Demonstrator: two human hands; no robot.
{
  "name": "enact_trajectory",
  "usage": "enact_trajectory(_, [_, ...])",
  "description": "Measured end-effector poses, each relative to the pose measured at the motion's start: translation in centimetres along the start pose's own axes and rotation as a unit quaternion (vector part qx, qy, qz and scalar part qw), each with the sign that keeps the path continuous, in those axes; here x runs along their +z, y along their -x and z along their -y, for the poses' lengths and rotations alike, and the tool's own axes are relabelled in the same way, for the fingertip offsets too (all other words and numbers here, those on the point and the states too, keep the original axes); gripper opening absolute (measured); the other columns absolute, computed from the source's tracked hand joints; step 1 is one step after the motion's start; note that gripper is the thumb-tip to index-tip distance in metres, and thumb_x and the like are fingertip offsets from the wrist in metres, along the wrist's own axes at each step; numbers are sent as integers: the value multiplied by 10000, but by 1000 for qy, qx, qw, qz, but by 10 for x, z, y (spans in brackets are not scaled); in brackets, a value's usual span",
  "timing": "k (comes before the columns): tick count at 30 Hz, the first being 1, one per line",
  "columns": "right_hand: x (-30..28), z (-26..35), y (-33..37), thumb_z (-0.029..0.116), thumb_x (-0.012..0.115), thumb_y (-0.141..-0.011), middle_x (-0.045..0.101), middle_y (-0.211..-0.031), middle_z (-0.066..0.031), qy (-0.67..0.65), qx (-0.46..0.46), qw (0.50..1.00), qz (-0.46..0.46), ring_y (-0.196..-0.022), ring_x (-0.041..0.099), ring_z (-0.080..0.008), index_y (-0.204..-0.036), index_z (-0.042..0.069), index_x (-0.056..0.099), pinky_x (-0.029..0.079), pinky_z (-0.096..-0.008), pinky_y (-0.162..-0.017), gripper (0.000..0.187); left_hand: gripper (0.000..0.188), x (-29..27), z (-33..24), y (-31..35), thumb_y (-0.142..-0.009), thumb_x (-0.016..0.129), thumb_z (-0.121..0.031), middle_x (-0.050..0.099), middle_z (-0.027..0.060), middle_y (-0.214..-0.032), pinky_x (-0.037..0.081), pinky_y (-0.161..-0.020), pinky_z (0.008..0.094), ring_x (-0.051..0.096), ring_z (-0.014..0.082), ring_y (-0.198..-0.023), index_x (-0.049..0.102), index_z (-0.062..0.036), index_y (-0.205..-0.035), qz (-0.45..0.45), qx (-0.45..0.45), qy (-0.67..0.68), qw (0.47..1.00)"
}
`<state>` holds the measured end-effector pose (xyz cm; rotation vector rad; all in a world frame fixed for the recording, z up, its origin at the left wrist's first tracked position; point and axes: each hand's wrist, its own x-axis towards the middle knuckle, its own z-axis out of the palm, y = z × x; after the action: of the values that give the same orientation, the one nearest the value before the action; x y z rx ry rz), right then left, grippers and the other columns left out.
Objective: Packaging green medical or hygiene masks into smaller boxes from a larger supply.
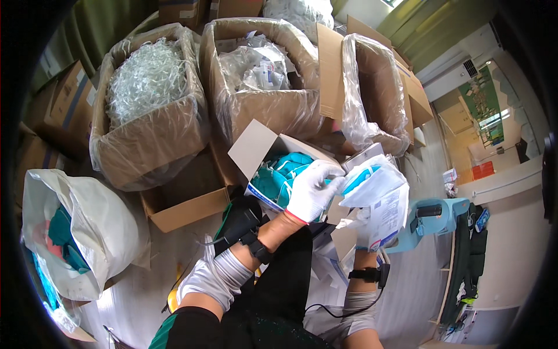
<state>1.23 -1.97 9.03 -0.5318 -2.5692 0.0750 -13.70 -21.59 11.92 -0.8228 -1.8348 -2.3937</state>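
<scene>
While you work, gloves on:
Left hand point(312, 191): fingers curled, gripping a teal mask point(283, 174) in the small open box point(264, 152).
Right hand point(365, 227): closed on clear packets point(378, 192), at 3 o'clock.
Beyond, 11 o'clock: lined cartons point(148, 139).

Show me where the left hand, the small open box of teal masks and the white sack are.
left hand point(311, 189): head view, back of the glove.
small open box point(254, 146): head view, raised flap.
white sack point(102, 224): head view, its side.

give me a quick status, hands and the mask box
Left hand gloved, reaching into small white box of teal masks. Right hand gripping clear pouch. Lined cartons crowd behind.
</scene>
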Motion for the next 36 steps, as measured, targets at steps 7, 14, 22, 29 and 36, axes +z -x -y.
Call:
enact_trajectory(7, [23, -6, 8, 221, 559, -955, 500, -1352, -148, -153, 60, 980, -114, -1236, 489, -297, -1386, 12, 433, 372, -398, -1055, 495, 225, -1, -1, -3, -776, 751, -11, 673, 102, -1002, 531, -710, 300, 663, 218, -844, 680, -49, -986, 1, 88, -88, 992])
enact_trajectory(14, [45, -33, 16, 126, 571, -928, 641, -992, -66, -175, 41, 977, -113, -882, 631, -224, -1162, -11, 604, 515, -331, -778, 274, 248, -5, 8, -1, -776, 752, -98, 652, 155, -1071, 516, -870, 372, 636, 340, -1003, 664, -39, -1001, 27, 100, -142, 984])
enact_trajectory(22, [30, 18, -3, 97, 543, -983, 633, -798, 27, -607, 322, 725, -43, -648, 550, -44, -963, 17, 664, 446, -169, -602, 147, 218, -10, 45, 9, -803, 732, -190, 647, 153, -1113, 490, -909, 372, 615, 319, -1042, 688, -39, -953, 89, -34, -105, 990])
enact_trajectory(29, [25, -7, -53, 170, 552, -989, 472, -592, 56, -595, 429, 663, -151, -397, 356, -63, -866, 108, 609, 271, -232, -365, 149, 236, -46, 85, 1, -873, 672, -214, 682, 168, -948, 520, -823, 359, 671, 318, -868, 677, -9, -990, -88, -179, -125, 972])
enact_trajectory(36, [111, -25, -111, 165, 545, -966, 514, -672, -7, -629, 284, 724, 4, -434, 439, -109, -1001, 99, 579, 360, -248, -372, 83, 504, -56, 98, 41, -843, 694, -228, 587, 193, -1236, 469, -959, 437, 582, 373, -1131, 524, -35, -1277, 56, -107, -405, 906])
